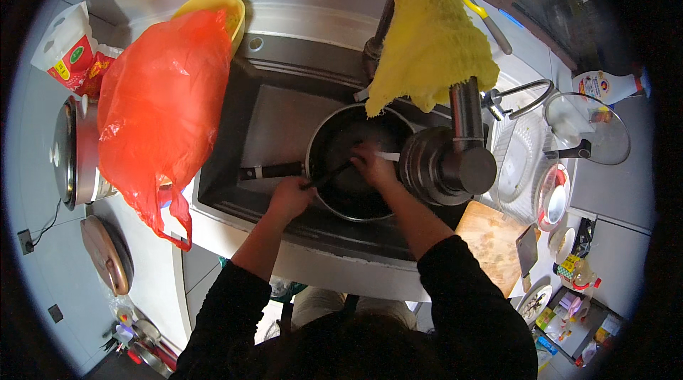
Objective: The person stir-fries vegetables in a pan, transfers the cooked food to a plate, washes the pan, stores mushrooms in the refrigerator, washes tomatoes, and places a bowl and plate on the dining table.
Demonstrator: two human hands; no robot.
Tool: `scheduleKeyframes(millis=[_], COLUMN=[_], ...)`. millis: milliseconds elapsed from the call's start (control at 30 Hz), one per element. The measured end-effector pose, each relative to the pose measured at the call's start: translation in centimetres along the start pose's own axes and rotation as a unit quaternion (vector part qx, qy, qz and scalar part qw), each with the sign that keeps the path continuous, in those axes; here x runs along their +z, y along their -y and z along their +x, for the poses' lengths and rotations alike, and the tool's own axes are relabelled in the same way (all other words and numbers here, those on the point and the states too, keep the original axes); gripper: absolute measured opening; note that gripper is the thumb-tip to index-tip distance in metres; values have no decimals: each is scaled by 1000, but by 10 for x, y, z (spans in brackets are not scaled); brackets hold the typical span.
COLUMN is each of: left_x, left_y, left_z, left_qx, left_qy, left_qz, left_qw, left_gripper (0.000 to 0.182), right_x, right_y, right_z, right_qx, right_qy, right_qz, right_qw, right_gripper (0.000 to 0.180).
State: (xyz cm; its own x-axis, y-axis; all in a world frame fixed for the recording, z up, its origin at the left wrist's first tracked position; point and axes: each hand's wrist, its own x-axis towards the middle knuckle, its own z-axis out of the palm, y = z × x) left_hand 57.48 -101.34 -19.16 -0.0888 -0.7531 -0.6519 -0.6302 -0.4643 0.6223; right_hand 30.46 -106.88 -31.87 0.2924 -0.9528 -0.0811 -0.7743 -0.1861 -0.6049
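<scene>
A round black frying pan (363, 204) sits in the dark sink (288, 102), its black handle (277, 170) pointing left. My left hand (291, 200) grips one end of a slim dark utensil (332, 174) at the pan's left rim. Over the pan, the fingers of my right hand (375, 166) close around the utensil's other end. What kind of utensil it is cannot be made out. Just right of my right hand stands the thick dark faucet (448, 166), with a yellow cloth (432, 39) draped over its upper part.
A full red plastic bag (165, 102) stands left of the sink, beside a rice cooker (80, 150). Rightward lie a wooden cutting board (488, 241), a cleaver (527, 252), clear plastic trays (515, 156) and a glass lid (608, 134). A smaller metal tap (528, 97) curves behind the trays.
</scene>
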Motion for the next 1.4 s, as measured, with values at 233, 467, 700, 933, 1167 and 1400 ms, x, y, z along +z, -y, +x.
scheduleKeyframes(millis=[233, 467, 700, 933, 1167, 1400], left_x=[-10, -14, -4, 1, 14, 5], left_y=[-25, -39, -78, -98, -92, -56], left_z=[-9, -12, -24, -31, -23, -14], left_qx=[2, -31, -162, -151, -210, -246], left_qy=[-9, 11, -10, -1, -35, 102], left_qz=[55, 26, -347, -611, -536, -452], left_qw=[998, 999, 924, 777, 817, 851], left_gripper=[28, 30, 53, 64, 61, 26], right_x=[0, 16, -30, -92, -27, 31], right_y=[-1, -7, 37, 167, 131, -23], right_z=[5, 3, 3, -35, -54, -31], right_qx=[39, 59, 151, 84, 49, 259], right_qy=[-29, -55, 80, 7, -55, -105], right_qz=[13, -1, 80, 181, 52, 198], right_qw=[999, 997, 982, 980, 996, 940], right_gripper=[31, 33, 35, 29, 44, 44])
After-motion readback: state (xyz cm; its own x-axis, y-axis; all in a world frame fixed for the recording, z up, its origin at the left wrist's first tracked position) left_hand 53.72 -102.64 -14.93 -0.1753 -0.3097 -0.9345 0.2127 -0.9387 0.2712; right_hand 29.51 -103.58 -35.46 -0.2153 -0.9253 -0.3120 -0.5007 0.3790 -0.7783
